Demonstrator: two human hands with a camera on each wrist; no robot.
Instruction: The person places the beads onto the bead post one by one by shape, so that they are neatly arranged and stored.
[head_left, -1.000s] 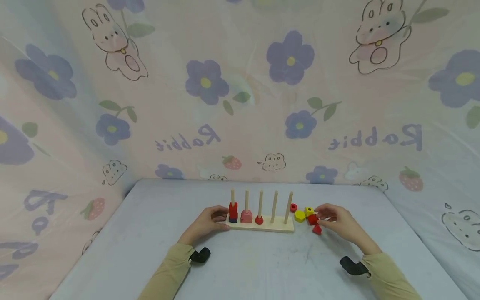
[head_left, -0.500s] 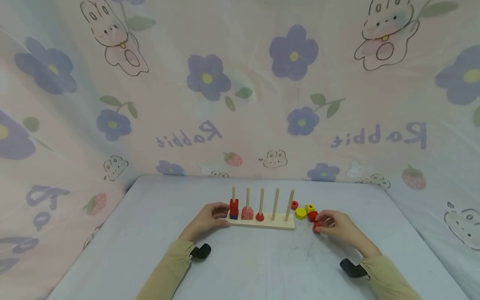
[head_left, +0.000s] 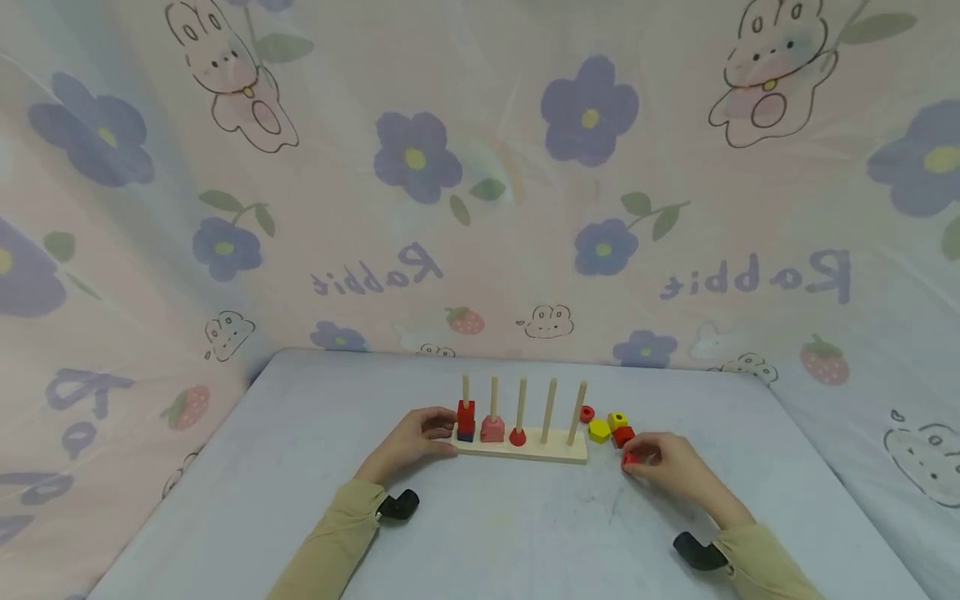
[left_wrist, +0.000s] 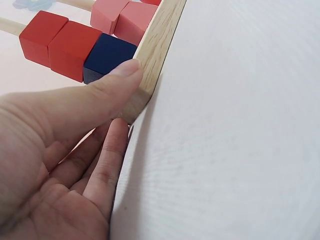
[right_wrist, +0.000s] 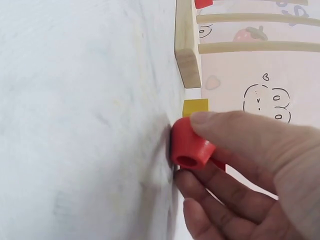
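My left hand (head_left: 408, 442) grips the left end of a wooden peg stand (head_left: 525, 452), thumb at the front edge. In the left wrist view, two red cubes (left_wrist: 75, 47) and a dark blue block (left_wrist: 111, 56) share the end peg. The second peg carries pink blocks (head_left: 492, 429), the third a small red piece (head_left: 517, 437); the last two pegs are bare. Right of the stand, my right hand (head_left: 671, 468) pinches a red bead (right_wrist: 187, 142) with a hole, close over the table. Its fingers partly hide the bead.
Beyond my right hand lie a red block (head_left: 622, 437), a yellow hexagonal bead (head_left: 598, 431), another yellow bead (head_left: 617, 419) and a red ring-shaped bead (head_left: 587, 413). A patterned curtain (head_left: 480, 233) hangs behind the white table (head_left: 525, 533).
My right hand has come down and slightly left from beside the red block and taken hold of the red bead in front. The left hand stays on the stand's end.
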